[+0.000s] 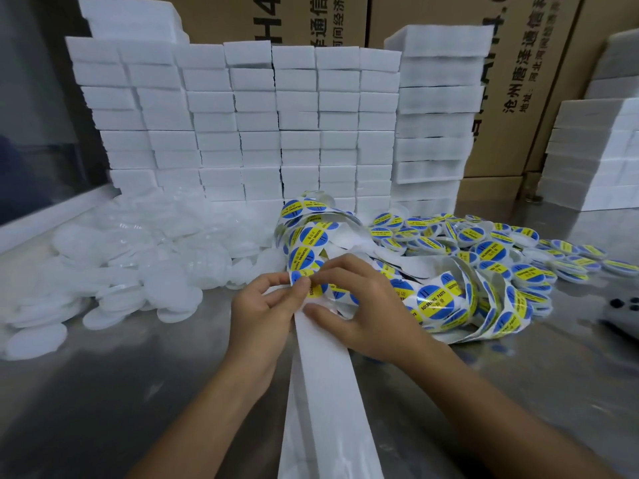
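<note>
A bare paper strip (325, 392) leads up the table (138, 392) to the left hand (259, 316) and right hand (366, 305). Both pinch a blue-yellow sticker (313, 289) reading "SOLDERING PASTE". Beyond lie stickered lids (484, 243), white boxes (259, 126) and Chinese-printed cartons (525, 81).

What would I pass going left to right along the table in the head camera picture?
A pile of plain white discs → left hand → sticker that both hands pinch → right hand → heap of blue-and-yellow labelled discs → grey gadget at the edge.
</note>
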The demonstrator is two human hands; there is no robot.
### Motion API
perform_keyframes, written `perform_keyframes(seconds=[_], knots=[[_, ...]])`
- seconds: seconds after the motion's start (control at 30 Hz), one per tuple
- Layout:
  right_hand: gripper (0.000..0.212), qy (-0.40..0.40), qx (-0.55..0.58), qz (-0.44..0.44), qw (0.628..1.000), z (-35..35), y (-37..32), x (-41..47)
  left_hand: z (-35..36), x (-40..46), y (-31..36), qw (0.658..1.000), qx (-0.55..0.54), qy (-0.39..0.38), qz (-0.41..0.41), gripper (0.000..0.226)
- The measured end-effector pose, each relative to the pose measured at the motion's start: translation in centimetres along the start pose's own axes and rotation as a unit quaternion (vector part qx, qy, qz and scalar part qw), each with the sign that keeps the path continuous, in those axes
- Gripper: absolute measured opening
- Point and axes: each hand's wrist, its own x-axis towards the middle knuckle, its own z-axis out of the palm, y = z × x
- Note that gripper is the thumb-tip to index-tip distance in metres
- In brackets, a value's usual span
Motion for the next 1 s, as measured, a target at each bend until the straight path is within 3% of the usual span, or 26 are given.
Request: perform_keyframes(seconds=[0.17, 0.37, 0.53, 0.63, 0.77, 0.87, 0.93, 1.0], knots=[[0.023, 0.052, -0.062, -0.009, 0.997, -0.3, 0.5, -0.5, 0.1, -0.2, -0.1, 0.994, -0.011, -0.101, -0.038, 0.040], [0.019, 0.051, -0.097, -0.018, 0.994, -0.3, 0.4, -1.0, -0.1, 0.0, -0.5, 0.998, 0.030, -0.046, -0.025, 0.033], [0.009, 0.090, 0.021, 0.082, 0.992, -0.2, 0.6, -0.9, -0.2, -0.1, -0.7, 0.994, 0.097, -0.055, -0.001, 0.027], [0.012, 0.131, 0.147, 0.235, 0.952, -0.6, 0.7, -0.4, -0.5, 0.0, -0.8, 0.990, 0.130, -0.043, 0.008, 0.029], [0.012, 0.195, 0.293, 0.388, 0.852, -1.7, 1.2, 0.2, -0.7, 0.1, -0.8, 0.986, 0.167, -0.016, 0.018, 0.023], [0.010, 0.215, 0.371, 0.413, 0.803, -2.0, 1.1, 0.3, -0.7, 0.1, -0.6, 0.986, 0.164, -0.001, 0.018, 0.007], [0.006, 0.209, 0.401, 0.402, 0.796, -1.8, 0.8, 0.3, -1.0, 0.5, -0.5, 0.989, 0.144, 0.040, 0.009, 0.024], [0.005, 0.200, 0.411, 0.377, 0.805, -1.6, 0.4, 0.3, -1.6, 1.0, 0.0, 0.991, 0.103, 0.088, -0.011, 0.027]])
